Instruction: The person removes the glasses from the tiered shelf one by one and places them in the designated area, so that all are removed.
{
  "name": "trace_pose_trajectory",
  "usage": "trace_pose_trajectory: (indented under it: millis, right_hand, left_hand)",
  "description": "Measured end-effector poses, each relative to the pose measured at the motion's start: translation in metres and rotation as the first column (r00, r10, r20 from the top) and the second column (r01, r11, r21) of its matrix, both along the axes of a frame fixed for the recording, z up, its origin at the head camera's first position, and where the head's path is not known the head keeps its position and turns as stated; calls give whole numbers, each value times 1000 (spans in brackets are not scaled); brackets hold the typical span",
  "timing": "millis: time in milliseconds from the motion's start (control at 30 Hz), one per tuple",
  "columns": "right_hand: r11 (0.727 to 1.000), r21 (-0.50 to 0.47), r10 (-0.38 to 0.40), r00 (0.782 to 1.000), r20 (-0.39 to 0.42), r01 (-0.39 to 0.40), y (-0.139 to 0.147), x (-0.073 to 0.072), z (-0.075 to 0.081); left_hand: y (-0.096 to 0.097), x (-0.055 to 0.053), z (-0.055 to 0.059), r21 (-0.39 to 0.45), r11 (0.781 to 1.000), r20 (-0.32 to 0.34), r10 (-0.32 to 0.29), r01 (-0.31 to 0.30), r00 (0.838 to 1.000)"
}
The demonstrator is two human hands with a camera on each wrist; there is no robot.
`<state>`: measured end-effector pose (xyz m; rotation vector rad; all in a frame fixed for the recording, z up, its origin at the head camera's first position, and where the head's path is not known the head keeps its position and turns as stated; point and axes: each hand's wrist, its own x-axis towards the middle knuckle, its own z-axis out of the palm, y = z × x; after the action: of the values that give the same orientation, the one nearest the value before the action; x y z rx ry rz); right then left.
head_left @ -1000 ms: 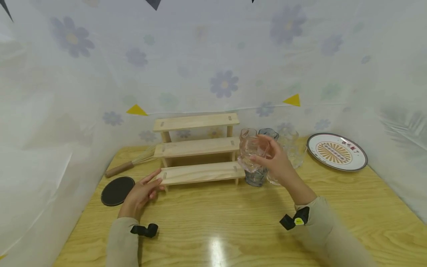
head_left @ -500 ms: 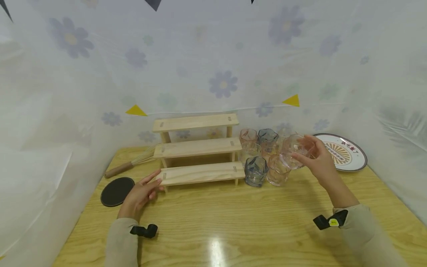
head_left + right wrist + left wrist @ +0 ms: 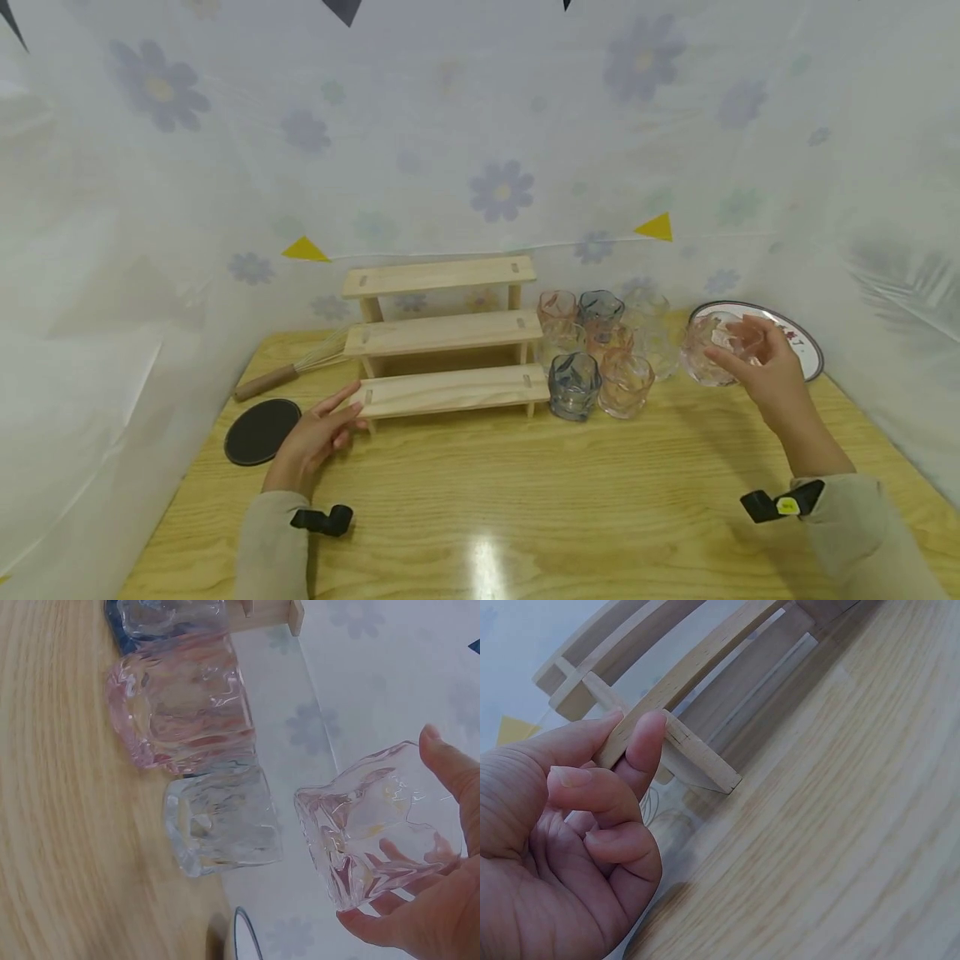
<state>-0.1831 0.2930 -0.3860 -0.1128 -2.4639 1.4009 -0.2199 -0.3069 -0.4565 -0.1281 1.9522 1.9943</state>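
Observation:
In the head view my left hand (image 3: 311,442) pinches the left end of the lowest board of a three-tier wooden shelf rack (image 3: 453,390). The left wrist view shows thumb and forefinger on either face of that board (image 3: 682,679), the other fingers curled loosely. A clear, pink-tinted drinking glass (image 3: 703,354) with wavy sides is held in my right hand (image 3: 776,383), raised above the table and overlapping the plate (image 3: 810,367). From the right wrist, this glass (image 3: 367,825) looks tilted, thumb on one side and fingers on the other.
Several glasses stand close together right of the rack, with a blue-grey glass (image 3: 574,387) and a pink glass (image 3: 626,385) in front. On the left lie a whisk (image 3: 266,382) and a black round mat (image 3: 262,431). A patterned cloth (image 3: 420,133) hangs behind.
My right hand has carried the pink-tinted glass rightward, from above the front glasses beside the rack to in front of the plate. The left hand stays on the rack.

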Motion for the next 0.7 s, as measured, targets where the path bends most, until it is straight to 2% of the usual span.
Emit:
trace_pose_trajectory:
  millis: [100, 300, 700]
  right_hand:
    - [1000, 20, -14, 999, 41, 13, 5, -2, -11]
    - [1000, 12, 15, 998, 65, -16, 1, -2, -34]
    - [998, -57, 26, 997, 78, -21, -16, -6, -62]
  left_hand:
    - [0, 0, 0, 0, 1000, -1, 2, -2, 1000]
    - [0, 2, 1, -8, 1000, -8, 2, -2, 1000]
    - [0, 0, -1, -16, 1000, -14, 12, -13, 1000]
